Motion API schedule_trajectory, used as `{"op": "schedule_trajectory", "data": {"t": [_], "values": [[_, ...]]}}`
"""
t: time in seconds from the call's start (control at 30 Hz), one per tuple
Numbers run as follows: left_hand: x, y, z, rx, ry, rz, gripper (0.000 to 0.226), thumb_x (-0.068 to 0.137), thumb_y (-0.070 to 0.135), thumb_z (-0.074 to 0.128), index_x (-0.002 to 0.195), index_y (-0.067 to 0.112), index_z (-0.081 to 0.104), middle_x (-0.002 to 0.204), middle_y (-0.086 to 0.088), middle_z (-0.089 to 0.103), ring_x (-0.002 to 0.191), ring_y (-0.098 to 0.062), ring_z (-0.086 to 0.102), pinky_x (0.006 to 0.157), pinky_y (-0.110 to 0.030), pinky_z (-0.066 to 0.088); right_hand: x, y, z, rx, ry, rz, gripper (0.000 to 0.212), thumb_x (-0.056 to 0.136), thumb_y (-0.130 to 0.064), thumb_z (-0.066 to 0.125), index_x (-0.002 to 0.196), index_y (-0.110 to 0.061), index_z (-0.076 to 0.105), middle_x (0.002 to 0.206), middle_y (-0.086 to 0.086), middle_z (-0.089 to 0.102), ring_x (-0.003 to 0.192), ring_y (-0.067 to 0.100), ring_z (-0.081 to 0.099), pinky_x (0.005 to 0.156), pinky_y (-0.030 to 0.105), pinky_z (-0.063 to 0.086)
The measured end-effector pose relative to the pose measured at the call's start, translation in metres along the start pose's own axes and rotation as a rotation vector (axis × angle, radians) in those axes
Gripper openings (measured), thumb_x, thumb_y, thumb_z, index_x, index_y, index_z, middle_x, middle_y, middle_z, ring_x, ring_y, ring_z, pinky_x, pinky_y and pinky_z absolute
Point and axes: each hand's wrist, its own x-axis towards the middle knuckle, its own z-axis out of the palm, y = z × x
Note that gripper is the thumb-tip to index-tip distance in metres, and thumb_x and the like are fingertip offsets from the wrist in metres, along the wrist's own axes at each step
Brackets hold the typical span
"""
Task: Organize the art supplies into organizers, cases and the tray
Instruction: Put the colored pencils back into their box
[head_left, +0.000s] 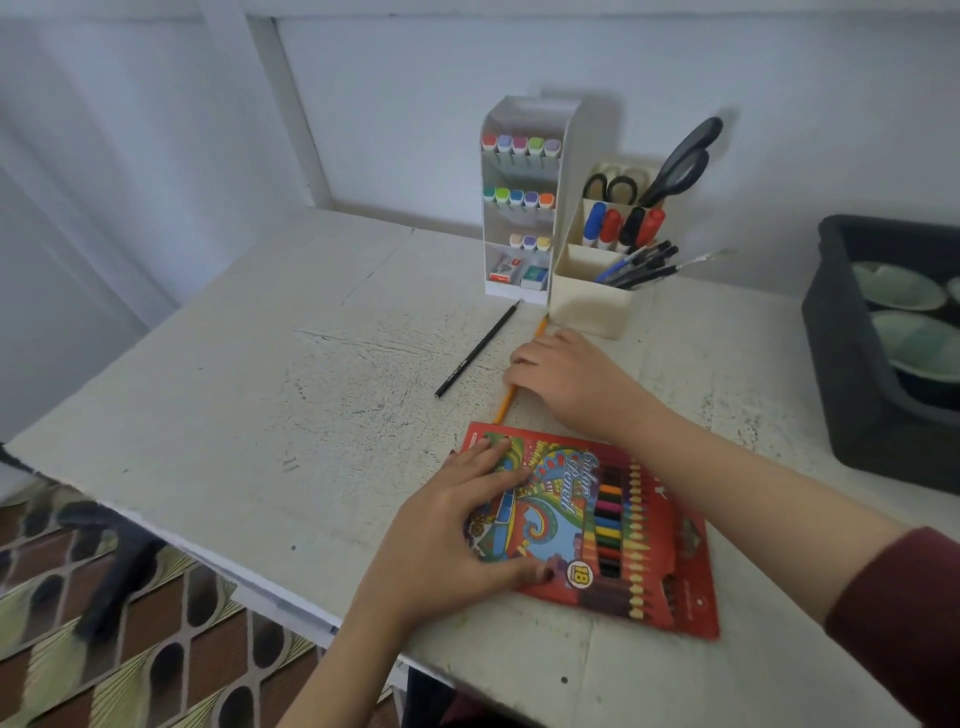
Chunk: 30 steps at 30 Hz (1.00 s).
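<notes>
A red colour pencil case (623, 530) lies flat near the table's front edge. My left hand (457, 530) rests on its left half with spread fingers. An orange pencil (506, 402) lies on the table just beyond the case; my right hand (566, 379) lies over its middle, fingers curled down onto it. A black pencil (475, 353) lies loose to the left of it. Behind stand a white marker organizer (519, 208) and a cream pen organizer (597, 291) with markers, pens and scissors.
A dark tray (852, 364) holding green bowls sits at the right edge. The white table (260, 389) stretches bare to the left. Patterned floor shows below the table's front left edge.
</notes>
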Motion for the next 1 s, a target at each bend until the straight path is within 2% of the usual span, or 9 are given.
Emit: {"op": "schedule_trajectory", "data": {"t": [0.13, 0.33, 0.53, 0.6, 0.73, 0.77, 0.83, 0.9, 1.0], "values": [[0.000, 0.001, -0.001, 0.016, -0.010, 0.004, 0.080, 0.057, 0.075, 0.064, 0.130, 0.048, 0.047, 0.143, 0.033, 0.023, 0.134, 0.019, 0.011, 0.105, 0.000, 0.002, -0.003, 0.005, 0.002, -0.009, 0.020, 0.014, 0.018, 0.086, -0.003, 0.051, 0.090, -0.015, 0.064, 0.090, 0.004, 0.063, 0.085, 0.025, 0.056, 0.078, 0.038, 0.044], [0.000, 0.003, -0.001, -0.005, -0.011, -0.009, 0.078, 0.055, 0.076, 0.064, 0.127, 0.052, 0.046, 0.141, 0.036, 0.023, 0.134, 0.020, 0.011, 0.105, 0.000, 0.002, -0.006, 0.007, 0.002, -0.002, 0.063, -0.018, 0.024, 0.079, 0.003, 0.063, 0.094, -0.016, 0.065, 0.095, 0.005, 0.064, 0.084, 0.024, 0.059, 0.073, 0.035, 0.045], [-0.002, 0.004, -0.002, 0.008, -0.017, -0.009, 0.079, 0.055, 0.077, 0.062, 0.128, 0.052, 0.046, 0.139, 0.038, 0.019, 0.132, 0.023, 0.009, 0.104, 0.001, 0.000, -0.001, 0.009, -0.003, -0.005, 0.027, -0.068, 0.024, 0.075, 0.005, 0.064, 0.092, -0.013, 0.066, 0.094, 0.008, 0.064, 0.083, 0.027, 0.059, 0.069, 0.037, 0.047], [-0.002, 0.005, -0.002, 0.011, -0.023, -0.010, 0.078, 0.056, 0.077, 0.061, 0.128, 0.053, 0.044, 0.137, 0.041, 0.016, 0.128, 0.028, 0.005, 0.102, 0.003, -0.001, -0.001, 0.008, -0.004, -0.027, 0.013, -0.091, 0.023, 0.078, 0.005, 0.059, 0.093, -0.011, 0.066, 0.094, 0.011, 0.064, 0.083, 0.029, 0.059, 0.069, 0.039, 0.049], [-0.001, 0.005, -0.003, 0.014, -0.028, -0.019, 0.077, 0.056, 0.078, 0.061, 0.127, 0.056, 0.043, 0.135, 0.044, 0.014, 0.125, 0.031, 0.002, 0.100, 0.005, -0.003, 0.003, 0.008, -0.008, -0.056, 0.015, -0.151, 0.042, 0.080, -0.006, 0.026, 0.094, -0.011, 0.066, 0.098, 0.016, 0.064, 0.084, 0.032, 0.060, 0.069, 0.041, 0.051], [-0.002, 0.005, -0.003, 0.015, -0.030, -0.021, 0.077, 0.056, 0.078, 0.061, 0.127, 0.056, 0.042, 0.134, 0.045, 0.014, 0.124, 0.031, 0.002, 0.100, 0.005, -0.003, 0.004, 0.008, -0.009, -0.062, 0.021, -0.165, 0.040, 0.079, -0.005, 0.029, 0.094, -0.011, 0.066, 0.098, 0.017, 0.065, 0.084, 0.032, 0.061, 0.069, 0.041, 0.052], [-0.002, 0.005, -0.003, 0.014, -0.034, -0.026, 0.076, 0.056, 0.077, 0.062, 0.126, 0.057, 0.042, 0.136, 0.044, 0.015, 0.125, 0.031, 0.003, 0.100, 0.004, -0.003, 0.005, 0.006, -0.010, -0.050, 0.035, -0.173, 0.030, 0.076, 0.004, 0.050, 0.096, -0.010, 0.067, 0.102, 0.019, 0.065, 0.086, 0.034, 0.063, 0.071, 0.040, 0.051], [-0.002, 0.004, -0.002, 0.018, -0.036, -0.026, 0.075, 0.056, 0.078, 0.061, 0.125, 0.059, 0.042, 0.137, 0.042, 0.016, 0.126, 0.029, 0.004, 0.101, 0.004, -0.002, 0.008, 0.004, -0.010, -0.011, 0.093, -0.141, 0.036, 0.070, 0.008, 0.068, 0.100, -0.012, 0.067, 0.103, 0.016, 0.066, 0.088, 0.031, 0.063, 0.073, 0.037, 0.051], [-0.001, 0.003, -0.002, 0.036, -0.041, -0.026, 0.075, 0.057, 0.079, 0.060, 0.126, 0.059, 0.040, 0.137, 0.043, 0.014, 0.126, 0.030, 0.002, 0.100, 0.004, -0.003, 0.013, -0.006, -0.018, 0.037, 0.144, -0.069, 0.031, 0.078, 0.002, 0.066, 0.104, -0.013, 0.063, 0.088, 0.005, 0.067, 0.078, 0.024, 0.062, 0.068, 0.031, 0.047]]}}
